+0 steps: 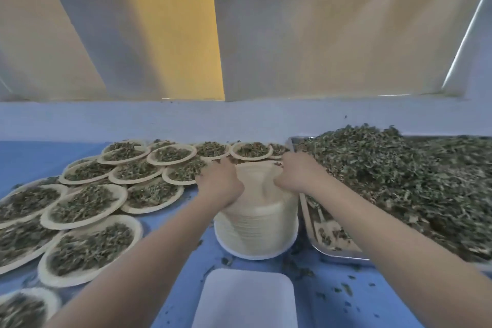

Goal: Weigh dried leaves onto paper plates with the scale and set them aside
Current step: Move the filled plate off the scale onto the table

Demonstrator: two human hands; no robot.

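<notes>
On top of the stack of paper plates (255, 224), the left hand (219, 184) and right hand (295, 174) both pinch the top plate.

Blue table (181, 224): filled plates (87, 205), plate stack (257, 231), leaf tray (330, 253), scale (247, 298) (scattered crumbs).

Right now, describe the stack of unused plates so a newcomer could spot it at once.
On the blue table, look between the spread of leaf-filled plates and the metal tray heaped with leaves. The stack of empty plates stands there, both hands on top. It alone is tall, bare and cream.
</notes>
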